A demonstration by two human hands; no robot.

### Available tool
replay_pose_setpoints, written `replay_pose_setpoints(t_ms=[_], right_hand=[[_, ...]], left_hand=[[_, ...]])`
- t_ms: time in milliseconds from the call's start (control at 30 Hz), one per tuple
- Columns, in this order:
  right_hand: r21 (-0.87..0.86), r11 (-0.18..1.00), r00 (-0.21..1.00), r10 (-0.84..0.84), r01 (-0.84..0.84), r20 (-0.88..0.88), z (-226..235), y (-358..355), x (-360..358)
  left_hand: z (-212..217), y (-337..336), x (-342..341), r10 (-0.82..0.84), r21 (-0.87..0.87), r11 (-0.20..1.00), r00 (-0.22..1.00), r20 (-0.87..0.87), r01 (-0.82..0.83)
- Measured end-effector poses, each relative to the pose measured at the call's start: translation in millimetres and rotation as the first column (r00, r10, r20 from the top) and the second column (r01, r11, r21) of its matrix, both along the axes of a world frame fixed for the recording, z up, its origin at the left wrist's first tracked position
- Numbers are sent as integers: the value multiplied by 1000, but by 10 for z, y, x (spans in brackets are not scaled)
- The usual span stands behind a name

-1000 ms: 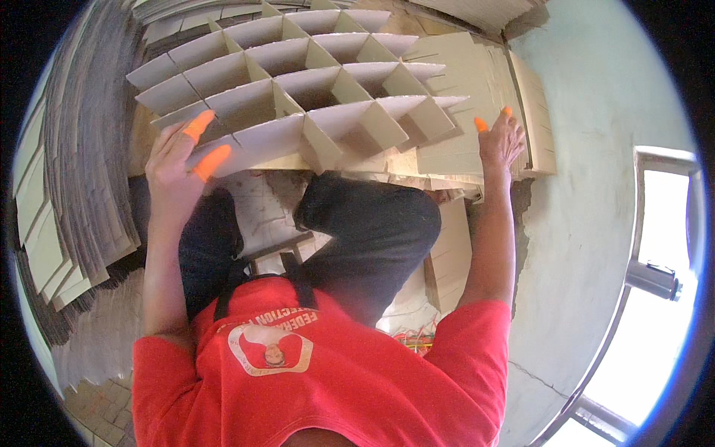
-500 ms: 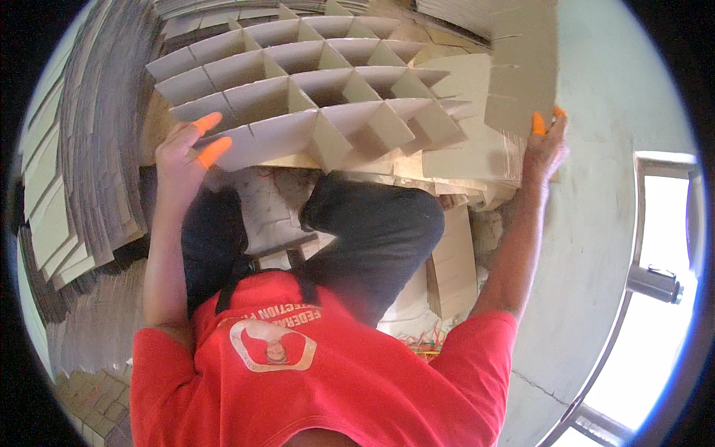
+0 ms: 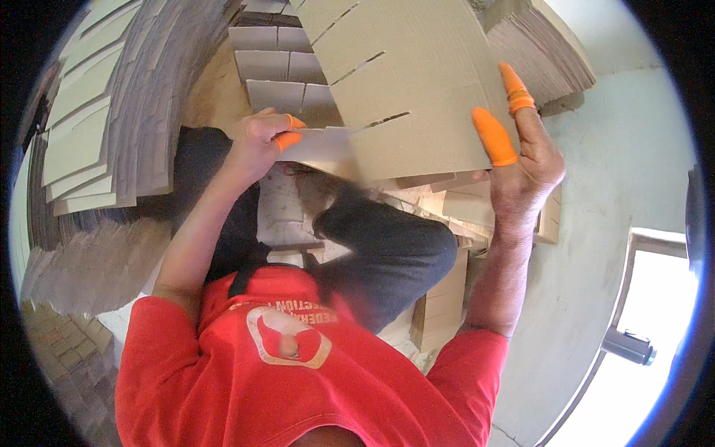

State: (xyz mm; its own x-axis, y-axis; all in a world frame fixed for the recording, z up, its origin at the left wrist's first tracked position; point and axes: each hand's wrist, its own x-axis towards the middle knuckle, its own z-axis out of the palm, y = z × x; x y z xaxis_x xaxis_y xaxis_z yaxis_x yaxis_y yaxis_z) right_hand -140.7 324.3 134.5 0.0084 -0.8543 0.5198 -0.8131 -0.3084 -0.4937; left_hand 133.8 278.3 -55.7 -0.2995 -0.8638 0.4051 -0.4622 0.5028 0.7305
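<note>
Cardboard sheet (image 3: 417, 89), pale and cut with parallel slots, slants across the upper middle of the frame. Right hand (image 3: 527, 160) holds it near its lower right corner; the orange-capped thumb and forefinger lie along that edge, a little apart, and a fingertip shows below the lower edge. Half a second ago this sheet stood narrow at the upper right, against the wall (image 3: 581, 194); now it is larger in view and hides most of the divider grid (image 3: 277, 94), which was then almost fully visible.

Left hand (image 3: 257, 141) pinches the left end of the grid's nearest strip between orange-capped fingers drawn close together. It was also at the grid's near left corner earlier, but now sits further right in the frame. Only the grid's left cells show, left of the sheet's slotted edge; whether the sheet touches the grid, I cannot tell.

Stacked cardboard (image 3: 145, 112) fills the upper left, and another pile (image 3: 532, 52) at the upper right shows more fully than before. Dark trousers (image 3: 387, 246) and a red shirt (image 3: 298, 395) occupy the centre and bottom.
</note>
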Motion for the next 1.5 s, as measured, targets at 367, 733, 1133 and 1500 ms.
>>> replay_pose_setpoints(t_ms=[367,733,1133,1500], right_hand=[[-29,995,993,101,-99,58,-177,-193,268],[-61,952,950,294,-301,-100,-598,-346,322],[205,874,896,442,-440,39,-931,-376,590],[321,793,810,575,-518,-113,-1702,-478,540]], left_hand=[[-63,-29,18,17,-24,1000,1000,-4,-17],[-28,-44,-32,-13,-93,996,1000,-20,11],[-64,-106,-57,8,-105,994,999,-37,-12],[2,-87,-79,33,21,999,999,3,-33]])
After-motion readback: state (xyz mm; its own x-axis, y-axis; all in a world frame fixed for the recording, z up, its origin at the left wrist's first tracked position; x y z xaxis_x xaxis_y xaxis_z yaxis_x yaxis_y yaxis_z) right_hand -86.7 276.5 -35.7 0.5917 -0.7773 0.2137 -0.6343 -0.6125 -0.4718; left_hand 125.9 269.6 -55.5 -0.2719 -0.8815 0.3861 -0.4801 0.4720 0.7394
